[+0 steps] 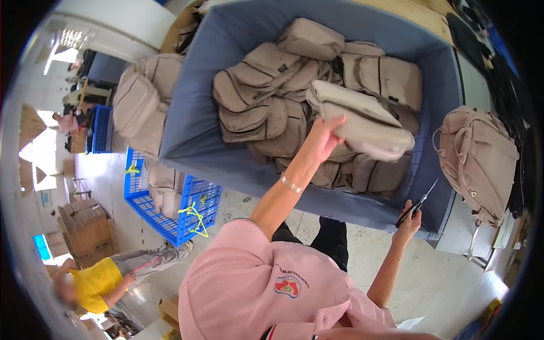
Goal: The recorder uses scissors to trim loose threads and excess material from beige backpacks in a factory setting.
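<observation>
My left hand is closed on the near left end of a beige fabric bag, lifted over the grey-blue cloth-lined bin. The bag is slightly blurred, and a dark zip line runs along it. Below it in the bin lies a heap of similar beige bags. By the bin's near right corner, my right hand is wrapped round the black handles of a pair of scissors. Their blades point up and to the right, toward a beige backpack standing outside the bin.
More beige bags are piled at the bin's left side. A blue plastic crate holding bags stands on the floor below them. A person in a yellow shirt is farther left, near stacked cardboard boxes.
</observation>
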The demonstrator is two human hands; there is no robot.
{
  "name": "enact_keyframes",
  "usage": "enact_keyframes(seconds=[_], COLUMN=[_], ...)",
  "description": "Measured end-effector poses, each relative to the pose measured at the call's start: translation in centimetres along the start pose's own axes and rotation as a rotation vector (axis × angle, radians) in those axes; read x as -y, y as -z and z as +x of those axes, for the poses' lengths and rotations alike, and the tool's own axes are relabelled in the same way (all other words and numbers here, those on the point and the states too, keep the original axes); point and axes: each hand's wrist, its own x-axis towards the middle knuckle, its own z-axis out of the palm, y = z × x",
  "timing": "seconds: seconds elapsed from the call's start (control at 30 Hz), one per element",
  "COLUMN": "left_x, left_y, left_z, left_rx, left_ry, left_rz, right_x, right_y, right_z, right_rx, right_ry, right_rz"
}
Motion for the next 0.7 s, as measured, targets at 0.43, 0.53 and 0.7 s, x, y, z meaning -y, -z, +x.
enact_keyframes(seconds=[0.43,0.53,0.7], left_x=[-3.7,-3.3,-2.2], left_y=[25.5,27.5,28.6], left_z=[-40.5,-41.0,-40.9], left_rx=[-0.109,-0.158,-0.182], left_ry=[0.336,0.258,0.348], left_rz=[0.416,0.396,0.486], right_x=[-1.5,-2.2,-1.3], right_y=[-9.7,-10.9,-11.1], right_z=[-25.4,-28.0,-30.5], right_rx=[0.43,0.326,0.176], right_ry=[-0.174,-0.165,0.012], right_rz=[-0.104,-0.042,-0.273])
